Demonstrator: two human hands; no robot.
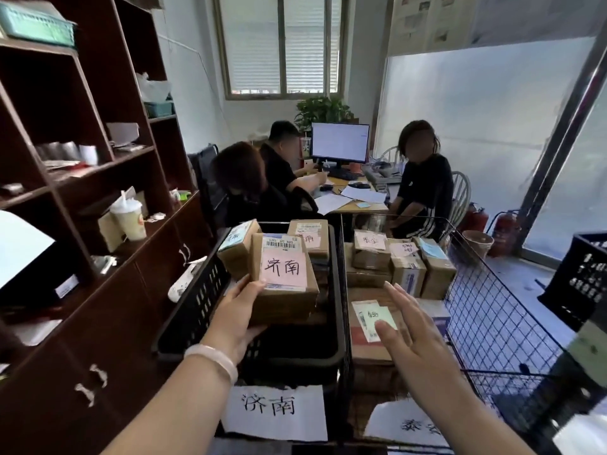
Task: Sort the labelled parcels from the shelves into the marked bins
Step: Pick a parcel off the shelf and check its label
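The left hand [236, 318] grasps a brown cardboard parcel [289, 300] by its near left corner, thumb on top and fingers curled beneath. A pink label [284, 269] with two large handwritten characters covers most of the parcel's top, and a white barcode strip sits just above it. The parcel is over the black bin [197, 303], above other parcels stacked inside. From here I cannot tell whether it rests on them or hangs clear of them. A white paper sign [274, 410] on the front of that bin bears two handwritten characters that look much like the label's.

The right hand [410, 326] is released, fingers straight and spread, over a flat box with a pale green label [369, 315] in the wire bin [492, 310] just beside the black one. Whether the fingertips touch that box is hard to say. More labelled boxes fill the far part of the wire bin, their writing too small to read. A second sign [407, 423] in front of the wire bin is partly hidden by the right forearm. Dark wooden shelves [82, 178] stand to the left, their top cut off by the frame.
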